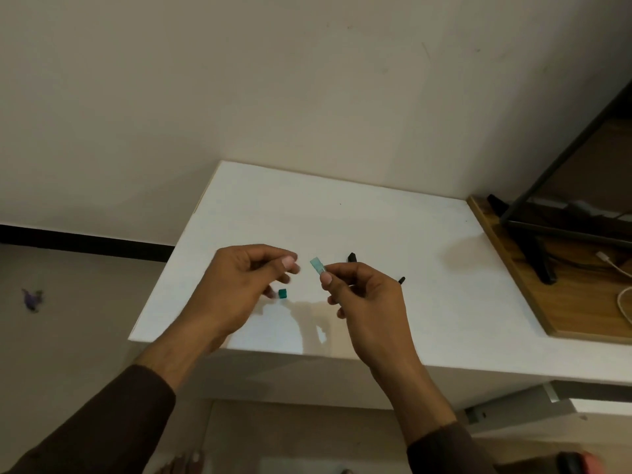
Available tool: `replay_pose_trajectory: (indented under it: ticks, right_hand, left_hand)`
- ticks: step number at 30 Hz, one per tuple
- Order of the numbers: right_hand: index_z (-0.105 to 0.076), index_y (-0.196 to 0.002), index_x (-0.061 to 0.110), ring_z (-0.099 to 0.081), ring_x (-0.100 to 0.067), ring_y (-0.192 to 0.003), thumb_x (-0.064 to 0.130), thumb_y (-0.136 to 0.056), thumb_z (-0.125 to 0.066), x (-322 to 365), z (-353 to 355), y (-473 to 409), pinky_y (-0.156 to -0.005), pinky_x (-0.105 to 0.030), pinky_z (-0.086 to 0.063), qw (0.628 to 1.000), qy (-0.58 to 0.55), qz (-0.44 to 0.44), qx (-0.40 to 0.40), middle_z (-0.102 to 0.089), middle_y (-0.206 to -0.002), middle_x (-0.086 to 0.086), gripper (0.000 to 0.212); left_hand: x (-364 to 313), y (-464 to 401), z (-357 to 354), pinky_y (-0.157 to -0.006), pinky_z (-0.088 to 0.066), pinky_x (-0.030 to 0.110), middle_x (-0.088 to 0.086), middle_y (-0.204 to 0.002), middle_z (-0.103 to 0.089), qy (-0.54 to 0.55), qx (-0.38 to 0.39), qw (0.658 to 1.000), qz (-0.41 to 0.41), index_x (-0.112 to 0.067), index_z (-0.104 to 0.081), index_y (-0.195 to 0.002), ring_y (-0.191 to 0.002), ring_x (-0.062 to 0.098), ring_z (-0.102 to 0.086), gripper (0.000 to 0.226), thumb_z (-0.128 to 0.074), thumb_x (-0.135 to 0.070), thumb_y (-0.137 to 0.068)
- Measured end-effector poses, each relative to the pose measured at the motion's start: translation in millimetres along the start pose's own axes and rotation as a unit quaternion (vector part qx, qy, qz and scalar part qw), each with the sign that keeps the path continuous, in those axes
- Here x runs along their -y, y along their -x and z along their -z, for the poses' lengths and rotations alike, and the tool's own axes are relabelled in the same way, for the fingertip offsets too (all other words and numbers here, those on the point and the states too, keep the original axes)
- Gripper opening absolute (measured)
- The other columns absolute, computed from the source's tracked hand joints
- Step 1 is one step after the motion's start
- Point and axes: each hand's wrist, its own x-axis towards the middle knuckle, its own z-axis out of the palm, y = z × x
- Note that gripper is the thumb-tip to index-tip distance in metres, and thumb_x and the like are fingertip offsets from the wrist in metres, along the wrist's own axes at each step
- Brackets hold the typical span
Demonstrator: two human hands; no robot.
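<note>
My right hand [362,295] is up over the table, thumb and forefinger pinching the lower end of a small pale teal translucent plastic strip [317,265], so its free end pokes up and to the left, towards my other hand. My left hand [246,278] hangs just beside it, fingers curled in and thumb tip close to the forefinger, with nothing in it that I can make out; it's a bit blurred. The two hands are near each other but not touching, with a narrow gap between the strip's tip and my left thumb. Down under the left fingers, a little dark teal plastic cube [282,293] sits alone on the white tabletop [342,213], clear of both hands. I'd say the two teal bits belong together and are apart right now, so the joining, or whatever I do with the strip, isn't done. Behind my right hand lie a short black piece [351,257] and a second black piece [402,279], partly hidden by my knuckles. Further right there's a wooden board [533,278] with a black stand [542,265] and a white cable [615,268].
</note>
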Motion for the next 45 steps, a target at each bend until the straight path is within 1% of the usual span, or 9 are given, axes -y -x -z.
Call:
replay_pose_trajectory:
  ticks: [3, 6, 12, 15, 17, 22, 33, 41, 45]
  right_hand:
    - [-0.077, -0.105, 0.027, -0.065, 0.001, -0.091, 0.031, -0.094, -0.07, 4.2, -2.9, 2.1, -0.073, -0.007, -0.049, 0.996, 0.07, 0.058, 0.0, -0.075, -0.096, 0.015, 0.014]
    - [-0.075, -0.109, 0.025, -0.062, 0.001, -0.094, 0.028, -0.096, -0.068, 8.2, -4.9, 4.2, -0.077, -0.002, -0.045, 0.985, 0.14, 0.101, 0.0, -0.069, -0.1, 0.015, 0.015]
    - [-0.075, -0.114, 0.019, -0.06, -0.01, -0.088, 0.022, -0.099, -0.065, 14.5, -2.7, 3.8, -0.075, -0.019, -0.049, 0.952, 0.251, 0.175, -0.023, -0.064, -0.1, 0.005, 0.019]
    - [-0.075, -0.115, 0.018, -0.057, -0.011, -0.082, 0.021, -0.099, -0.064, 15.2, -1.8, 4.1, -0.07, -0.017, -0.046, 0.939, 0.283, 0.195, -0.029, -0.061, -0.099, 0.005, 0.02]
    - [-0.074, -0.115, 0.018, -0.056, -0.011, -0.079, 0.02, -0.1, -0.063, 15.2, -2.5, 5.1, -0.069, -0.022, -0.05, 0.932, 0.297, 0.204, -0.028, -0.06, -0.099, 0.005, 0.019]
    - [-0.073, -0.112, 0.018, -0.057, -0.013, -0.076, 0.02, -0.1, -0.061, 14.6, -3.2, 5.0, -0.067, -0.033, -0.054, 0.931, 0.295, 0.21, -0.031, -0.058, -0.099, 0.006, 0.016]
    - [-0.074, -0.108, 0.022, -0.06, -0.002, -0.09, 0.021, -0.099, -0.063, 13.4, 3.4, 2.6, -0.069, -0.008, -0.043, 0.955, 0.237, 0.174, -0.028, -0.063, -0.097, 0.011, 0.014]
    - [-0.074, -0.106, 0.023, -0.056, 0.009, -0.099, 0.02, -0.099, -0.063, 11.6, 4.3, 1.4, -0.075, -0.003, -0.043, 0.969, 0.191, 0.156, -0.027, -0.064, -0.093, 0.019, 0.013]
    - [-0.074, -0.107, 0.023, -0.056, 0.016, -0.094, 0.019, -0.099, -0.064, 11.8, 5.5, 1.7, -0.078, -0.002, -0.042, 0.973, 0.175, 0.149, -0.027, -0.066, -0.094, 0.019, 0.013]
  left_hand:
    - [-3.4, 2.6, -4.3, -0.068, -0.063, 0.026, -0.002, -0.097, -0.083, 0.064, 0.066, 0.995, 0.025, -0.021, -0.083, -0.104, -0.087, 0.016, -0.078, 0.016, -0.07, -0.02, -0.093]
    - [-3.1, 2.1, -3.3, -0.067, -0.062, 0.028, 0.006, -0.094, -0.083, 0.091, 0.071, 0.993, 0.039, -0.014, -0.082, -0.105, -0.085, 0.023, -0.079, 0.017, -0.07, -0.013, -0.093]
    - [-4.3, 2.0, -2.8, -0.06, -0.062, 0.027, 0.013, -0.087, -0.082, 0.133, 0.082, 0.986, 0.059, -0.007, -0.081, -0.1, -0.073, 0.022, -0.078, 0.014, -0.072, -0.005, -0.09]
    - [-4.0, 2.3, -3.7, -0.059, -0.062, 0.027, 0.012, -0.084, -0.082, 0.128, 0.086, 0.986, 0.066, -0.009, -0.082, -0.096, -0.069, 0.021, -0.077, 0.012, -0.073, -0.005, -0.089]
    - [-3.3, 2.0, -3.2, -0.06, -0.063, 0.028, 0.012, -0.084, -0.082, 0.122, 0.091, 0.986, 0.069, -0.009, -0.083, -0.096, -0.069, 0.022, -0.078, 0.012, -0.074, -0.007, -0.089]
    - [-1.8, 1.9, -2.4, -0.06, -0.062, 0.027, 0.013, -0.084, -0.082, 0.117, 0.104, 0.985, 0.074, -0.007, -0.083, -0.095, -0.069, 0.022, -0.078, 0.011, -0.074, -0.009, -0.09]
    - [-5.5, 2.3, 0.1, -0.062, -0.063, 0.032, 0.018, -0.086, -0.079, 0.155, 0.113, 0.979, 0.067, -0.004, -0.081, -0.098, -0.074, 0.022, -0.076, 0.016, -0.068, -0.012, -0.094]
    - [-7.2, 1.7, 0.9, -0.061, -0.062, 0.032, 0.014, -0.084, -0.079, 0.145, 0.078, 0.984, 0.061, -0.007, -0.082, -0.092, -0.072, 0.019, -0.074, 0.017, -0.067, -0.015, -0.096]
    - [-7.9, 2.5, 1.7, -0.059, -0.062, 0.029, 0.009, -0.08, -0.078, 0.121, 0.056, 0.99, 0.041, -0.011, -0.083, -0.088, -0.069, 0.016, -0.072, 0.016, -0.069, -0.016, -0.094]
